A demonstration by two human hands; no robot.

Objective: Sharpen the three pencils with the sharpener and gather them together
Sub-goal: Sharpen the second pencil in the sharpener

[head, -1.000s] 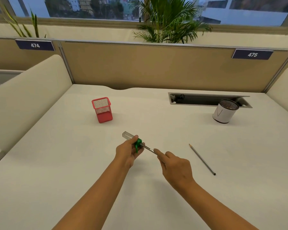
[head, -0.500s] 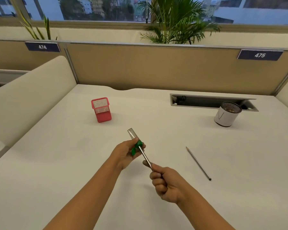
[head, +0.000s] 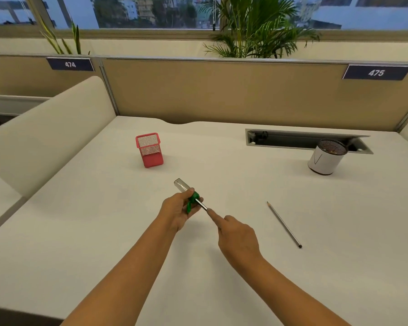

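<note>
White desk [head: 85, 231] under both hands. Left hand [head: 178, 211] grips the green sharpener [head: 193, 200]; right hand [head: 237, 234] pinches the pencil [head: 201, 204] seated in it. Mid-sharpening, I judge; next comes another twist. A second pencil [head: 283, 224] lies right of the right hand.

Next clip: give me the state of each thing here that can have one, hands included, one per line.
Sharpener: held off the desk in the left hand, a pencil in it.
Pencil in sharpener: right hand grips its free end.
Loose pencil: flat on the desk, tip pointed, untouched.
Red holder: upright, looks empty.
White cup: upright, contents unclear.
Third pencil: not in view.
</note>
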